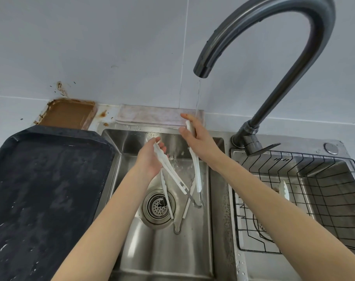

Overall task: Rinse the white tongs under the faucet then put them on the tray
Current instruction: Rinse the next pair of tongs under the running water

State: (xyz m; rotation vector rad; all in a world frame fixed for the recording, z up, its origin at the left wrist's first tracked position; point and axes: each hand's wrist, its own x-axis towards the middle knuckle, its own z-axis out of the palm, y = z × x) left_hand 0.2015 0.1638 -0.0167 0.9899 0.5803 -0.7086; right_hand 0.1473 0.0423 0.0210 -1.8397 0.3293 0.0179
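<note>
Overhead, two pairs of white plastic tongs are held above the left stainless steel sink basin (193, 250). One pair of white tongs (196, 165) is gripped near its tips by the right hand (197, 138), fingers curled round it, and is hung with its metal loop end downward beneath the thin stream of water (198, 98) that is poured from the dark grey curved faucet (274, 27). A second pair of white tongs (168, 179) is held by the left hand (150, 161), fingers loosely curled about its upper part, its arms spread apart and its looped end lowered near the round perforated drain (158, 205).

To the left, a large black rectangular tray (40, 189), wet with droplets, is laid on the worktop just beside the basin. To the right, a black wire basket (294, 199) is set in the second basin, and a white utensil (284, 189) is seen inside it. Behind the sink, a pale folded cloth (152, 115) and a brown stained patch (69, 113) are found against the grey tiled wall (111, 47).
</note>
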